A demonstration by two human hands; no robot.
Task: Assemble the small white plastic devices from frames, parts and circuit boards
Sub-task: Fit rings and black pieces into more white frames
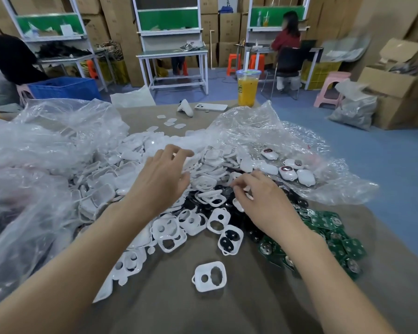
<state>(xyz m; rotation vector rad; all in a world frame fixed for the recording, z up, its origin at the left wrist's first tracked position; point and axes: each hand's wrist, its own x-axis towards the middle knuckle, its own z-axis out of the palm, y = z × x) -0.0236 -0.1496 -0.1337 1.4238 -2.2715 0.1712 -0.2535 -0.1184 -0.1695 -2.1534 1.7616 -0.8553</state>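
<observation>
White plastic frames with two cut-outs (pixel 169 235) lie heaped at the centre of the brown-covered table (pixel 251 307), mixed with black round parts (pixel 227 192), and green circuit boards (pixel 333 235) are piled just right of the heap. The left hand (pixel 162 175) is spread over the heap with fingers loosely extended, gripping nothing. The right hand (pixel 261 203) has curled fingers pinching a small white plastic piece (pixel 247 188), and assembled white devices (pixel 287 172) rest on a clear plastic bag (pixel 336 186) further right.
</observation>
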